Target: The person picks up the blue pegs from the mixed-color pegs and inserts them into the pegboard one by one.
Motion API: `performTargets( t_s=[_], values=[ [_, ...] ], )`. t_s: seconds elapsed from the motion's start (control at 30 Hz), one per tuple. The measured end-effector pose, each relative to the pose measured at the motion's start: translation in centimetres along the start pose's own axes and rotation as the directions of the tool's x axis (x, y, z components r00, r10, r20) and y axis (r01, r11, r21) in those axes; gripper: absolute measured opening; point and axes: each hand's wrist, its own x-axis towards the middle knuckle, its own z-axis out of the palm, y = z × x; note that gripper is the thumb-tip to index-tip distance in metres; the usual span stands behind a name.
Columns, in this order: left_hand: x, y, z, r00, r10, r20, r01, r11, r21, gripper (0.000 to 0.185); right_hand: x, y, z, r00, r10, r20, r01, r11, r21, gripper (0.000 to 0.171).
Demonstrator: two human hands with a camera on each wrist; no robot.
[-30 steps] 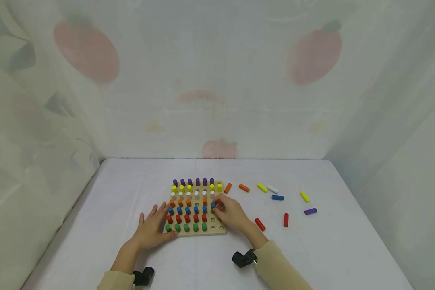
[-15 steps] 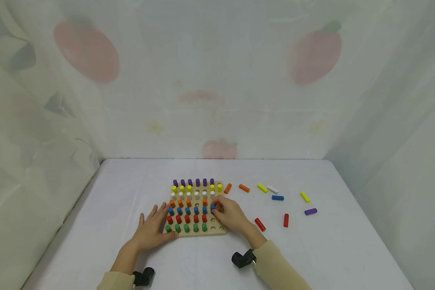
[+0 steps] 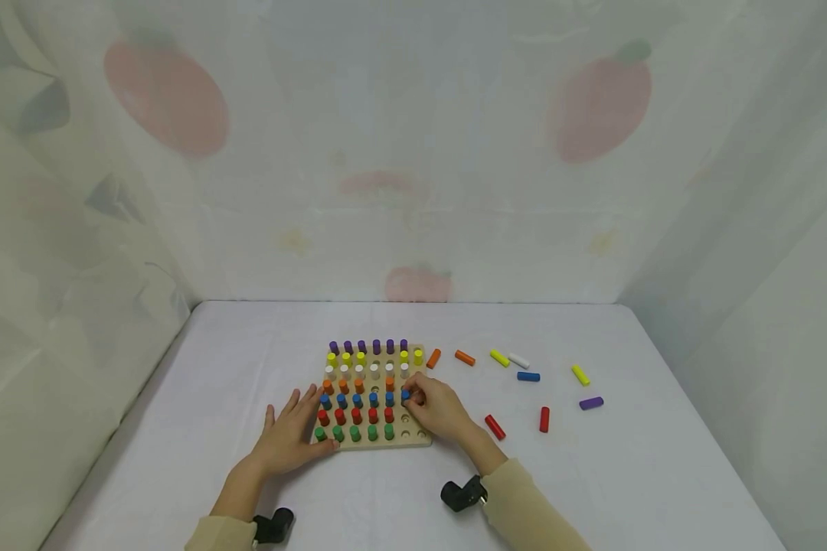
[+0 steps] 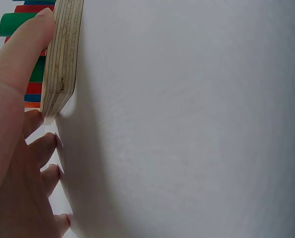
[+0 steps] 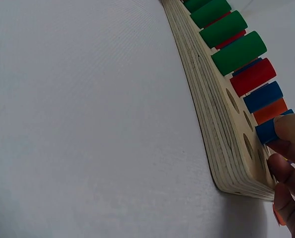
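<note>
A wooden pegboard [image 3: 413,443] lies on the table with upright pegs in colour rows: purple, yellow, white, orange, blue, red and green from back to front. My right hand [image 3: 442,405] pinches a blue peg [image 3: 405,395] between thumb and fingers at the right end of the blue row. In the right wrist view that blue peg [image 5: 266,132] stands at the board; whether its base is fully in a hole is hidden. My left hand [image 3: 286,438] rests spread at the board's front left corner, its thumb on the front edge beside a green peg [image 4: 14,25].
Loose pegs lie right of the board: two orange, several more in yellow, white, red, including a blue peg [image 3: 527,376] and a purple peg [image 3: 591,403]. Bare holes show at the board's front right. A white cloth covers the table [image 3: 627,490]; printed curtains [image 3: 413,153] stand behind it.
The blue peg under my right fingers has shifted very slightly lower. The left hand, the board and the loose pegs stay put.
</note>
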Motion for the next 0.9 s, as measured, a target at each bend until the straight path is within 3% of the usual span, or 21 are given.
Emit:
performTargets(
  t_s=[0.9],
  values=[
    [0.0, 0.0, -0.1, 1.000, -0.012, 0.004, 0.012, 1.000, 0.005, 0.100, -0.3, -0.3, -1.1, 0.999, -0.034, 0.019, 0.034, 0.999, 0.020, 0.029]
  ],
)
